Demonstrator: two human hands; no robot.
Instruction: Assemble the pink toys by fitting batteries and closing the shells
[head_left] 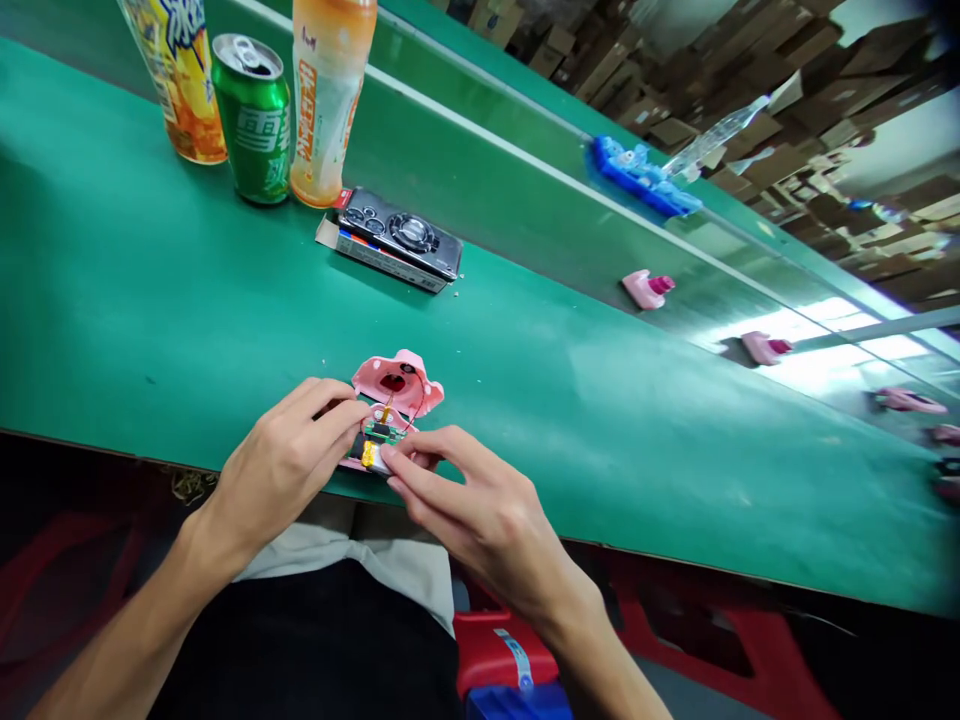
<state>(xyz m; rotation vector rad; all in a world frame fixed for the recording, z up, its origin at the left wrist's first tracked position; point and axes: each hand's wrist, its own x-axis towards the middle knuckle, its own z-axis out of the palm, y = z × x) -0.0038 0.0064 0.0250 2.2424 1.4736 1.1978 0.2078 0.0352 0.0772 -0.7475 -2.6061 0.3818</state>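
An opened pink plastic casing [417, 396] lies near the front edge of the green table, joined by thin wires to a lower part with a small green circuit board [385, 432]. A silver battery with yellow tape [373, 456] sits below the board. My left hand [289, 455] is closed around the left side of the lower part, fingertips beside the board. With thumb and fingers together, my right hand [472, 495] grips the right side of the lower part, its thumb touching the battery.
A boxed black item [401, 235] lies behind the casing. Further back left stand a green can [251, 125], an orange-capped bottle [330, 100] and a patterned cup [184, 80]. Pink pieces [646, 289] and a blue tray [641, 175] are on the right beyond the green surface.
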